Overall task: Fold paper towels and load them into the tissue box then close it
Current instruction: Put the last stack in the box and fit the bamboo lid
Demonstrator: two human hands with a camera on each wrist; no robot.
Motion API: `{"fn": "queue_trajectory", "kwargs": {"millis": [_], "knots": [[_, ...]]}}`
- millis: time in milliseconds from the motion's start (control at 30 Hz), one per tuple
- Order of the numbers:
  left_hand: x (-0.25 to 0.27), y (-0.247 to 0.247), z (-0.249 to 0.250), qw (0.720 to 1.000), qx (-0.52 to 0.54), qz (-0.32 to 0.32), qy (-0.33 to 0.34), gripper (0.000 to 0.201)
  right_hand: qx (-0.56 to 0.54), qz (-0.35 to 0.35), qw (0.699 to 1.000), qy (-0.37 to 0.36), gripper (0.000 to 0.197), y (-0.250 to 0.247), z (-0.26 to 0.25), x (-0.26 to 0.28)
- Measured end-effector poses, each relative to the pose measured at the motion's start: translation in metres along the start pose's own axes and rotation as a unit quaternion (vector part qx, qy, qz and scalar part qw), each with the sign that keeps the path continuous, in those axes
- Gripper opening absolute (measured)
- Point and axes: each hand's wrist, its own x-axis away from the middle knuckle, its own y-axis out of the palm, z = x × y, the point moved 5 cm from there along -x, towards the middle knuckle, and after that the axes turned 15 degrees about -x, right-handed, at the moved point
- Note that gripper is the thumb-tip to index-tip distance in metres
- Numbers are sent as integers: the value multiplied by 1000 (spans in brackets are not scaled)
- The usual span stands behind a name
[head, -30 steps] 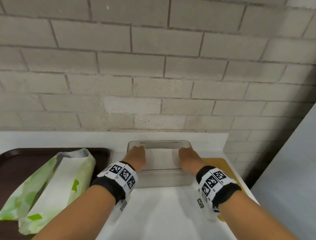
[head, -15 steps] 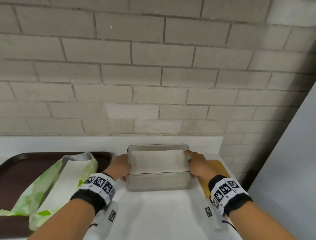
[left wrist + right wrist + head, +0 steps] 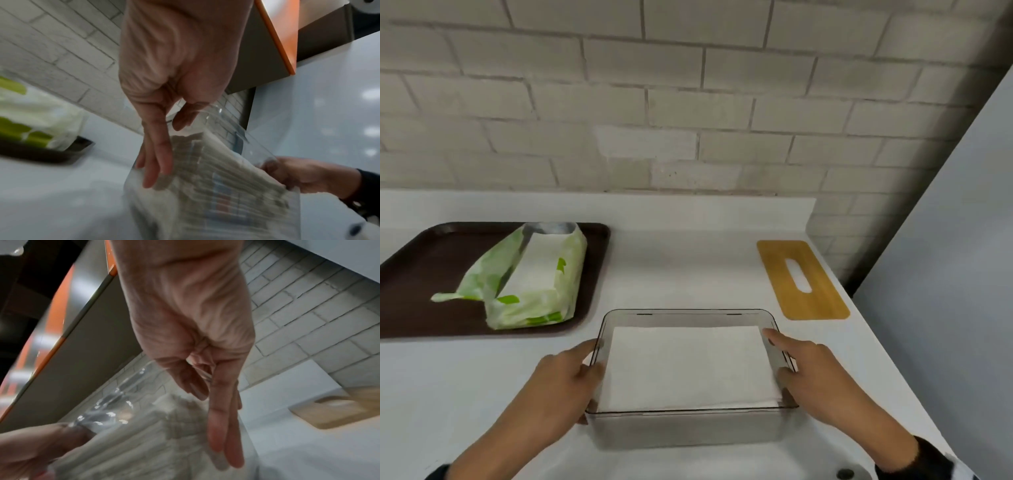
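Observation:
A clear tissue box [image 3: 688, 428] stands on the white counter in front of me, open on top. A stack of folded white paper towels [image 3: 688, 366] fills it. My left hand [image 3: 565, 380] holds the box's left end, and the left wrist view shows its thumb inside the wall and its fingers [image 3: 156, 165] flat outside. At the right end my right hand [image 3: 811, 373] grips the same way, thumb inside and fingers [image 3: 222, 426] outside. The wooden lid [image 3: 822, 301] with a slot lies flat behind and to the right, apart from the box.
A brown tray [image 3: 414, 274] at the left carries an opened green-and-white towel package [image 3: 534, 284]. A brick wall runs behind the counter's low backsplash. A grey panel [image 3: 945, 274] stands close along the right edge of the counter.
Both hands left the top of the towels and took the box by its ends. The box has slid toward me, leaving the wooden lid uncovered at the back right.

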Motion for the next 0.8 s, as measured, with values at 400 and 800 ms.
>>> {"fn": "queue_trajectory", "kwargs": {"millis": [400,800], "knots": [[-10,46,64,899,-276,-101,325,86,159,-176,957,-165,69,61,-57,-12],[-25,34,34,739,-611,-152,242,102,308,-187,931,-52,80,24,-35,-2]]}}
